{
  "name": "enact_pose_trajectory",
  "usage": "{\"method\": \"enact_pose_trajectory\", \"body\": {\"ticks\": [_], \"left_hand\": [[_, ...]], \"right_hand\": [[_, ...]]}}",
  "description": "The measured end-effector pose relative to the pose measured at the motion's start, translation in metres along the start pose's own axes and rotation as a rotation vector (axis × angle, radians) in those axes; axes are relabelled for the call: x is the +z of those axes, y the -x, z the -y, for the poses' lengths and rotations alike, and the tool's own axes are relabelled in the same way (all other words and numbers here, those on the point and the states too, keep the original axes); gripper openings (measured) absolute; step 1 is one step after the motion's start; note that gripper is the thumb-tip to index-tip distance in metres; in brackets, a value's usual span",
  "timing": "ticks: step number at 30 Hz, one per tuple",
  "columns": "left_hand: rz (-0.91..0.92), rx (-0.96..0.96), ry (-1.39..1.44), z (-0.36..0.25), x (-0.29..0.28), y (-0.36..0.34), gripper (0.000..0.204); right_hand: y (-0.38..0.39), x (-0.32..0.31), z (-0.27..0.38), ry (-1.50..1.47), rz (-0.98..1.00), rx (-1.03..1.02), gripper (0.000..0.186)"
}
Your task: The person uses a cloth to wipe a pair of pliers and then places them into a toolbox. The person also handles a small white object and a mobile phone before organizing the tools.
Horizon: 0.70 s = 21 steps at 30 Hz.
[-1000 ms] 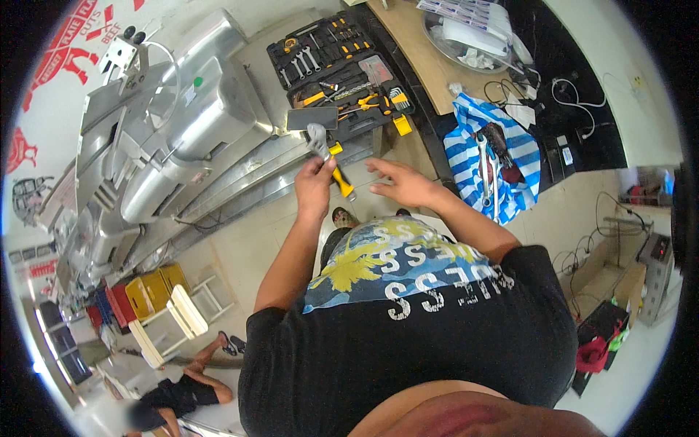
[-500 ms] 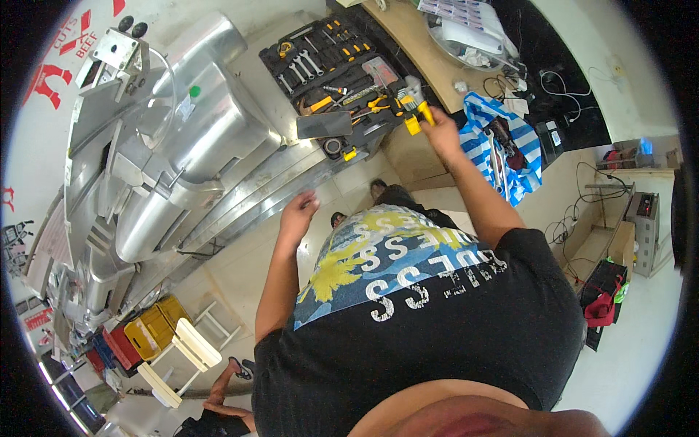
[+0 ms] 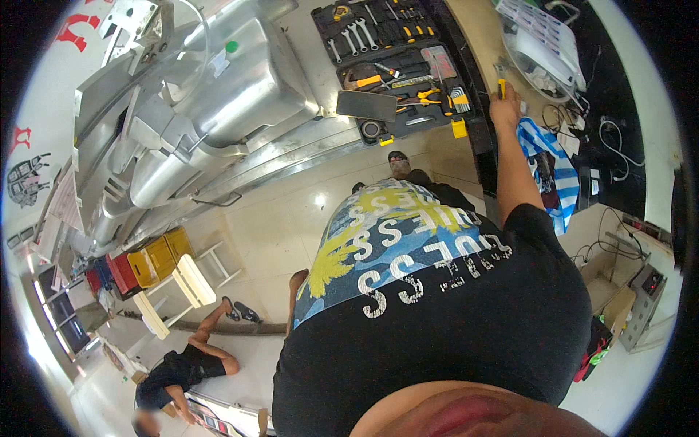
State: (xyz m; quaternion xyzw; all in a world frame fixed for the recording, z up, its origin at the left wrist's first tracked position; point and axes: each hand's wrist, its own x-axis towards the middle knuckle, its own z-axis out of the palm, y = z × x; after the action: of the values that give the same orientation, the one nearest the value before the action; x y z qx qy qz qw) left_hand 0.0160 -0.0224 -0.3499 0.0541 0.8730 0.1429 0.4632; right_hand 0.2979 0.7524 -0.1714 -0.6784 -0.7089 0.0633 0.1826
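Observation:
My right hand [image 3: 504, 111] is closed round a yellow-handled tool [image 3: 501, 86] with a pale metal-looking end; its exact kind is too small to make out. It is over the wooden board [image 3: 473, 44], to the right of an open black tool case [image 3: 477, 116]. In the case lie wrenches [image 3: 358, 35], a hammer [image 3: 364, 81], pliers [image 3: 424, 97] and a hex key set [image 3: 459, 99]. A dark flat phone-like slab [image 3: 366, 106] rests across its near left part. Only a bit of my left hand [image 3: 298, 278] shows beside my shirt, its fingers hidden.
A large metal machine [image 3: 255, 87] stands on the left. A blue-striped bag [image 3: 557, 175] lies on the black counter near my right forearm, with cables [image 3: 564, 116] and a plastic-wrapped basin [image 3: 539, 58] beyond. Another person [image 3: 186, 371] sits at lower left near a cream stool [image 3: 191, 280].
My right hand has moved right with the yellow-handled tool, from over the case to over the wooden board. My left hand has dropped back beside my body. The view has shifted.

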Motion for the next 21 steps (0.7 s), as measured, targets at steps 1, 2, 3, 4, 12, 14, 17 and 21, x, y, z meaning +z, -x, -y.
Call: {"method": "enact_pose_trajectory", "body": {"ticks": [1, 2, 3, 4, 12, 14, 17, 21], "left_hand": [[-0.003, 0.080, -0.053, 0.002, 0.004, 0.000, 0.033], [-0.015, 0.151, -0.088, 0.009, 0.016, 0.002, 0.033], [-0.026, 0.217, -0.123, 0.010, 0.024, 0.001, 0.033], [-0.058, 0.350, -0.194, 0.013, 0.027, 0.000, 0.033], [-0.004, -0.081, 0.489, -0.150, -0.025, 0.028, 0.045], [-0.071, -0.086, 0.467, -0.168, -0.037, 0.031, 0.051], [-0.137, -0.035, 0.713, -0.153, -0.038, 0.031, 0.052], [-0.193, -0.030, 0.589, -0.125, -0.019, 0.036, 0.051]], "right_hand": [[0.007, -0.001, -0.002, 0.078, -0.051, -0.078, 0.056], [0.015, -0.004, 0.002, 0.157, -0.096, -0.180, 0.055], [0.020, -0.006, 0.006, 0.232, -0.151, -0.275, 0.055], [0.027, -0.005, 0.013, 0.148, -0.195, -0.409, 0.053], [0.114, 0.039, 0.156, -0.191, 0.601, -0.899, 0.056], [0.120, 0.050, 0.186, -0.120, 0.613, -0.978, 0.060], [0.129, 0.052, 0.220, 0.007, 0.709, -0.973, 0.068], [0.127, 0.058, 0.230, 0.075, 0.764, -0.928, 0.072]]}}
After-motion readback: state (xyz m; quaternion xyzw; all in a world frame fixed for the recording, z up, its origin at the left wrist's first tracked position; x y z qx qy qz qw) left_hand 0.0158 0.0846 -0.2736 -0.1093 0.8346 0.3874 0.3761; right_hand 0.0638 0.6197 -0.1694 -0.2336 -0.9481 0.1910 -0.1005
